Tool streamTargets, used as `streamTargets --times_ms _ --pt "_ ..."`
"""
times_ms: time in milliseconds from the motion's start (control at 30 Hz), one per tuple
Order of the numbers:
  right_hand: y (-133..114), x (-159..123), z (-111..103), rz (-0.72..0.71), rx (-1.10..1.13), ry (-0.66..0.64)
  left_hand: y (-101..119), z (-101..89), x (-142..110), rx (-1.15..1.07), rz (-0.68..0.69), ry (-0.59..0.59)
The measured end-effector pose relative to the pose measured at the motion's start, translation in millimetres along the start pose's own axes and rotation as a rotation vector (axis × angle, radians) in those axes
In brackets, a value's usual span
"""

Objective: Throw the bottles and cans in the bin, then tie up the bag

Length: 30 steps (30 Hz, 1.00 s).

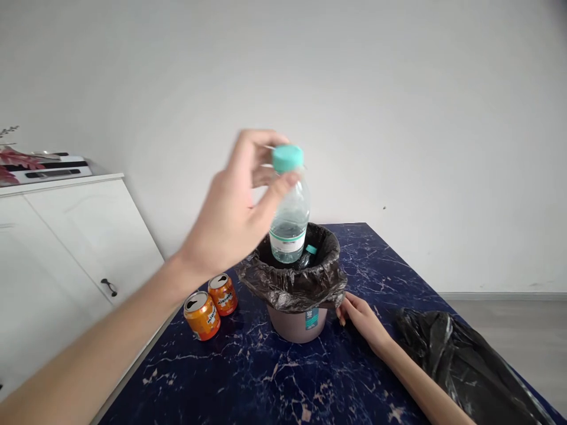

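Note:
My left hand (234, 206) is raised above a small brown bin (297, 324) and pinches the neck of a clear plastic bottle (290, 221) just under its teal cap. The bottle hangs upright with its base inside the rim of the black liner bag (274, 283). Another bottle with a teal cap (310, 251) lies inside the bin. My right hand (361, 319) rests on the dark blue marbled table (266, 378), its curled fingers touching the bin's right side below the liner's edge.
Two orange drink cans (211, 307) stand on the table left of the bin. A crumpled black plastic bag (460, 360) lies at the right. A white cabinet (66, 248) stands on the left against a plain white wall.

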State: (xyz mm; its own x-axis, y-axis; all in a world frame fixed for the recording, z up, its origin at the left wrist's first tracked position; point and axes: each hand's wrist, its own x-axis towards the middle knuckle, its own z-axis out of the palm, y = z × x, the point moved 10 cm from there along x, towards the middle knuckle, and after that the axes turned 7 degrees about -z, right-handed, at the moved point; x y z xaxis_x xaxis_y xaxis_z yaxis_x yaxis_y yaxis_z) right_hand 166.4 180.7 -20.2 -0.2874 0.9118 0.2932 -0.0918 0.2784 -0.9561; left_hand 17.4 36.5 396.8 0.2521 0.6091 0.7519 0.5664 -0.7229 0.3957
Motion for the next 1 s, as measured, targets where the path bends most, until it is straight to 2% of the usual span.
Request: streamTargets --times_ms 100,233,367,500,800,900,1000 --pt "5 2 0 -0.005 0.008 -0.005 -24 37.1 11 0.037 -0.107 -0.136" --pt "8 4 -1 -0.007 0.02 -0.016 -75 74.4 16 0.124 -0.286 -0.32" --pt "10 6 0 -0.006 0.027 -0.022 -119 94.8 11 0.179 -0.36 -0.425" --pt "11 7 0 -0.007 0.026 -0.025 -148 104.2 9 0.214 -0.391 -0.469" --pt "13 6 -1 -0.003 0.017 -0.035 -170 119.3 0 0.336 -0.417 -0.618" --pt "14 6 -1 0.0 0.018 -0.035 -171 116.9 -3 0.358 -0.382 -0.601" --pt "14 6 -1 0.003 0.015 -0.034 -164 108.4 -1 0.379 -0.332 -0.533"
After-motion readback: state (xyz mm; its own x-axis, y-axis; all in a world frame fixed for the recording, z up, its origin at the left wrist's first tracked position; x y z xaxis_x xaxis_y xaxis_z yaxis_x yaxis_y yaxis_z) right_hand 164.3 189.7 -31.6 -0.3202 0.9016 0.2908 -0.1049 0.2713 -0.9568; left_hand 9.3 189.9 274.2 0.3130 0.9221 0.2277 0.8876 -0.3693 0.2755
